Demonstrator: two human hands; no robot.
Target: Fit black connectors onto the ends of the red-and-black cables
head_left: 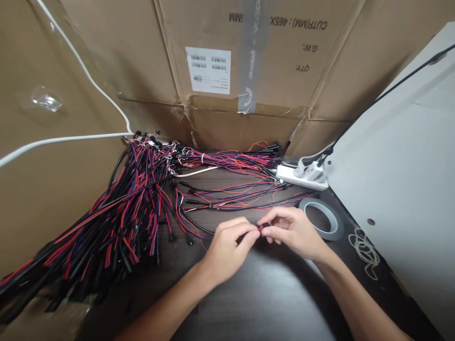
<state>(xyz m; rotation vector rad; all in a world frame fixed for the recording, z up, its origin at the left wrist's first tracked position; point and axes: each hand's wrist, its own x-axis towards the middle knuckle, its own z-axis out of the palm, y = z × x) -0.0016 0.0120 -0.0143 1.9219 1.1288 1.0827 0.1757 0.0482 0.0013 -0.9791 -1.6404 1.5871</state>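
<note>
Near the middle of the dark table, my left hand pinches thin red and black wires between thumb and fingers. Close beside it, my right hand grips a small black connector at the end of those wires. The fingers of both hands almost meet and cover most of the piece. Behind my left hand lie several loose wire harnesses in red, blue and black, some running toward that hand.
A large heap of wire harnesses hangs over the left edge. A tied wire bundle lies along the cardboard. To the right are a white power strip, a grey tape roll and a coiled pale cord.
</note>
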